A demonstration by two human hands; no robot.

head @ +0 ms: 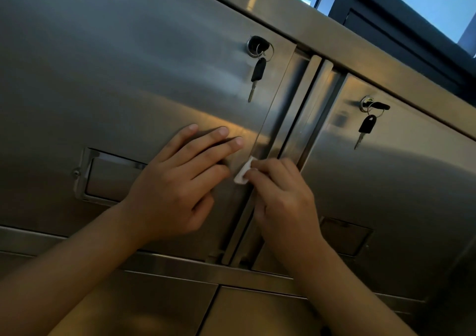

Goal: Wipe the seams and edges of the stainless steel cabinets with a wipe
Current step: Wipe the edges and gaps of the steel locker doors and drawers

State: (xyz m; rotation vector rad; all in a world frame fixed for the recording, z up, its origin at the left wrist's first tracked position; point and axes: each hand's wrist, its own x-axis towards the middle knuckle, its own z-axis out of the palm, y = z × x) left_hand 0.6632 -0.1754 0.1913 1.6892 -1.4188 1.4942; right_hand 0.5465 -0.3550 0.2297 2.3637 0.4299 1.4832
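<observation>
The right hand [280, 194] is pinching a small folded white wipe [244, 171] in a curled grip, pressing it against the vertical seam [260, 140] at the right edge of the left cabinet door [128, 65], just below frame centre. Most of the wipe is lying hidden under the fingers. The left hand [180, 181] is lying spread and flat on that brushed steel door, fingers straight. A recessed rectangular handle [108, 176] is sitting lower left. Black-headed keys [258, 70] are hanging from round locks on this door and the right door [399, 181]. A window [438, 3] is showing at upper right, cut off by the frame.
</observation>
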